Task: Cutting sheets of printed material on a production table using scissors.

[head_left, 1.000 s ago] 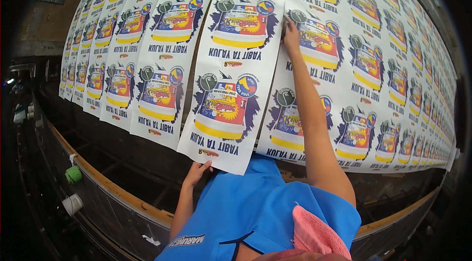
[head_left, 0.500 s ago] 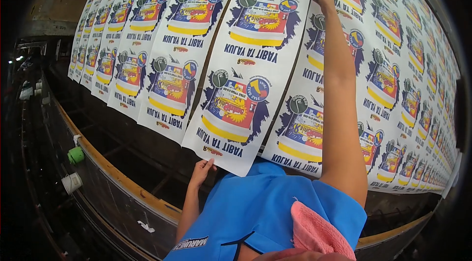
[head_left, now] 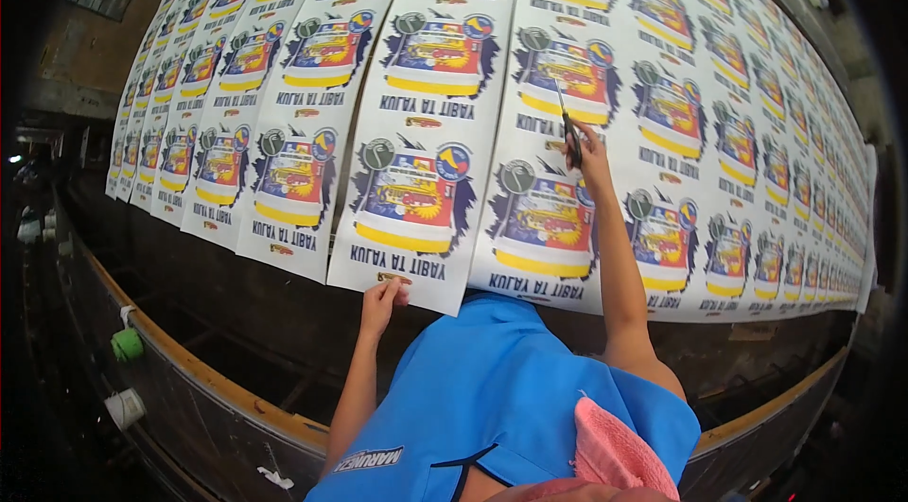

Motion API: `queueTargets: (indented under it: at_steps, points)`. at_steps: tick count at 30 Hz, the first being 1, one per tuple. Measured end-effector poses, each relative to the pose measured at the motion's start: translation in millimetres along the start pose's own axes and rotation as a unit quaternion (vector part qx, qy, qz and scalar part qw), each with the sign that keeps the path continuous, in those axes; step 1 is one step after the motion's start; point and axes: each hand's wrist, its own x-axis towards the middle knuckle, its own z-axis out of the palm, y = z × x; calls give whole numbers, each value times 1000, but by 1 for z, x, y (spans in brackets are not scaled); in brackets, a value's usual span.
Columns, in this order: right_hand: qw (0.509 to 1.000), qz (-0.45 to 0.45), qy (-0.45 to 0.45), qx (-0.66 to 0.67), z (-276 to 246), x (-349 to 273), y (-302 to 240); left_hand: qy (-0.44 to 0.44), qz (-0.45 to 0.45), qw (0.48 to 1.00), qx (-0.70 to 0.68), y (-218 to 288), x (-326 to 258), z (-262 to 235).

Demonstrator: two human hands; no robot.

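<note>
A large white printed sheet (head_left: 615, 308) covers the work surface, with a repeated colourful design in blue, yellow and red. A cut strip (head_left: 449, 289) lies in front of me, and my left hand (head_left: 383, 301) pinches its near edge between thumb and fingers. My right hand (head_left: 588, 159) grips scissors (head_left: 568, 123) with dark handles, their thin blades pointing away over the uncut part of the sheet. Whether the blades are apart cannot be made out.
Several separate strips (head_left: 284, 261) overlap on the left, hanging toward the near edge. Below runs a dark frame with a wooden rail (head_left: 203, 379). A green container (head_left: 126, 344) and a white bucket (head_left: 127, 408) hang at the lower left. A pink towel (head_left: 619, 455) rests on my chest.
My right hand has come back toward me with the scissors from the far end of the cut. My left hand stays on the strip's near edge. The whole view has shifted slightly.
</note>
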Motion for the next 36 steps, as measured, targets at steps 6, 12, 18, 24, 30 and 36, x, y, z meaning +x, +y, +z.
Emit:
queueTargets:
  at_steps: [6, 12, 18, 24, 30, 36]
  points:
    - [998, -21, 31, 49, -59, -169, 6, -246, 55, 967, 39, -8, 0, 88]
    - [989, -16, 38, 144, -113, -354, 78, -294, -64, 948, 100, -78, -7, 129]
    - [985, 122, 7, 125, -112, -503, 105, -329, -134, 921, -161, -104, -42, 214]
    - [981, 142, 41, 123, -85, -516, 99, -342, -64, 936, -47, -79, -75, 298]
    - [986, 65, 47, 144, -80, -475, 80, -324, 45, 945, 19, -62, -88, 292]
    - [986, 56, 49, 149, -88, -470, 102, -324, 54, 945, 14, -60, -91, 290]
